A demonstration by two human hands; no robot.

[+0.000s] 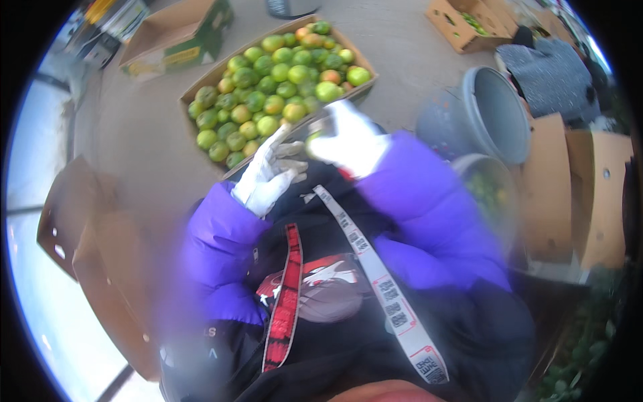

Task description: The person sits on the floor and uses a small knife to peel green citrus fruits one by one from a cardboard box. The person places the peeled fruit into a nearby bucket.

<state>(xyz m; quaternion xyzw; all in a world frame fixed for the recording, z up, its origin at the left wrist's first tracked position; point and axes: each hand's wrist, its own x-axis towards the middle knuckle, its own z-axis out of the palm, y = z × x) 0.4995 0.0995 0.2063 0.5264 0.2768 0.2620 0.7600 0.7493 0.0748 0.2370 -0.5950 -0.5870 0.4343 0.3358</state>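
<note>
A cardboard box heaped with green and orange-tinged tomatoes lies before me. My left hand, in a white glove, is just over the box's near edge, fingers spread and nothing seen in them. Close beside it, my right hand, also gloved in white and blurred by motion, curls around a green tomato. Part of that tomato is hidden behind the fingers.
A second cardboard box stands at the far left. On the right are a grey bucket, a container of green produce and upright cardboard boxes. Another carton sits farther back, near a grey cloth. Flattened cardboard leans at left.
</note>
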